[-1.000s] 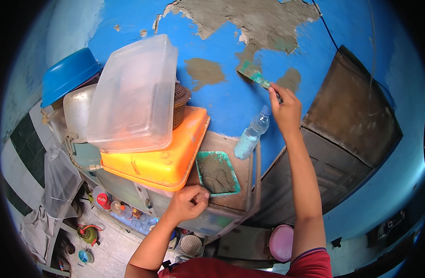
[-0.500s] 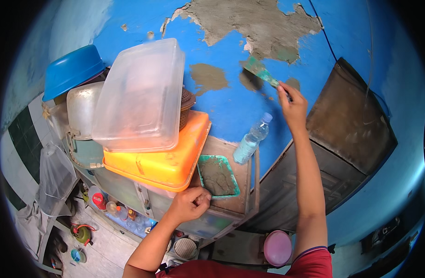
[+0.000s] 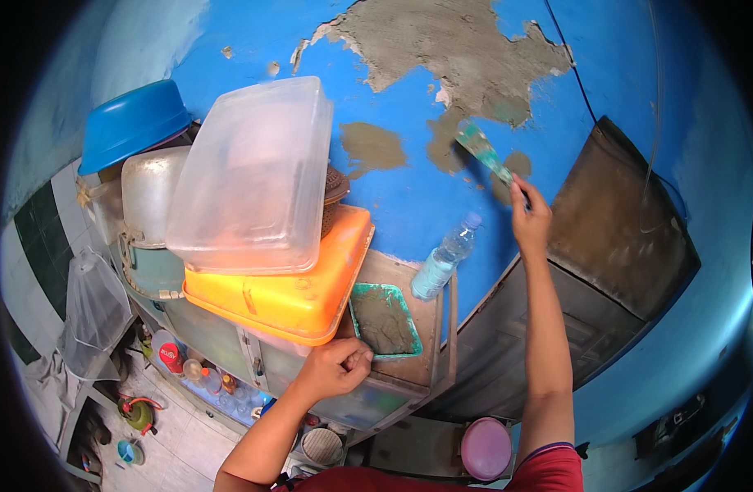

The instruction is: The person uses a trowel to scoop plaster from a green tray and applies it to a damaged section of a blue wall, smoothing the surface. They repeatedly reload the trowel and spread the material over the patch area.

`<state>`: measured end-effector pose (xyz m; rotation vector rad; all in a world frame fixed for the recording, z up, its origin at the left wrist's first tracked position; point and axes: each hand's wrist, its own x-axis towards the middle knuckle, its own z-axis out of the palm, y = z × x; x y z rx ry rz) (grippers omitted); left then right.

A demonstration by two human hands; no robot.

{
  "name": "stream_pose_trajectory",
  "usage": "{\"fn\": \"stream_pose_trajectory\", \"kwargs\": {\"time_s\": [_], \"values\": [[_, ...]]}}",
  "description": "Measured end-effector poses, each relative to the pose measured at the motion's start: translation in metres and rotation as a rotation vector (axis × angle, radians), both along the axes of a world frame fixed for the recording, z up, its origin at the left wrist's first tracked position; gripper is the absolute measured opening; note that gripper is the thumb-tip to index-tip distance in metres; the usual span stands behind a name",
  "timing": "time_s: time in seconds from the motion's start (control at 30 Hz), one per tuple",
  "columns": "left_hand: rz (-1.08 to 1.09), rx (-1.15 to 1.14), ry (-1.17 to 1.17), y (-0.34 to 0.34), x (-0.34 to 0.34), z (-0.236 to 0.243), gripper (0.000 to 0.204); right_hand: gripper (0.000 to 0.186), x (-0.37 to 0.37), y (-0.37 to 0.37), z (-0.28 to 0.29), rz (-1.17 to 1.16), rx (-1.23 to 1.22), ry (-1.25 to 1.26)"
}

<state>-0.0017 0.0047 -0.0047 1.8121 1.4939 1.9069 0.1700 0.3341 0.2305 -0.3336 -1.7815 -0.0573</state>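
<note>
My right hand grips the dark handle of a putty knife, whose green-smeared blade is at the blue wall, over a wet grey patch below a large rough plastered area. Smaller damp patches lie beside it. My left hand is closed at the lower-left corner of a green tub of grey mortar; what its fingers grip is unclear. A water bottle stands right of the tub on the cabinet top.
Left of the tub are stacked an orange container, a clear box, a blue basin and metal pots. At right stands a dark metal unit with cables above. Below are a pink round item and a tiled floor.
The putty knife and my right hand have moved right and down across the wall patch. My left hand stays at the tub's corner. The view has shifted slightly, lowering the wall in the picture.
</note>
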Motion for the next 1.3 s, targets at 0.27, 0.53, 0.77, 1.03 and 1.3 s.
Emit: {"fn": "stream_pose_trajectory", "kwargs": {"time_s": [0.27,0.53,0.77,1.03,1.3], "values": [[-0.012,-0.013,-0.009,-0.004,0.000,0.004,0.010,0.028,-0.047,0.000,0.006,-0.154,-0.047,-0.010],[-0.004,0.026,-0.038,0.000,0.003,0.002,0.006,0.026,-0.005,-0.007,-0.011,-0.076,-0.062,0.022],[0.001,-0.035,-0.024,-0.003,0.000,0.003,0.011,0.024,-0.056,-0.016,0.010,-0.012,0.020,-0.031],[-0.009,0.003,-0.042,-0.003,0.002,0.003,0.009,0.022,0.001,-0.005,-0.010,-0.192,-0.002,-0.124],[-0.007,-0.019,-0.018,-0.001,0.000,0.001,0.009,0.020,-0.028,-0.019,-0.008,-0.078,0.067,-0.144]]}}
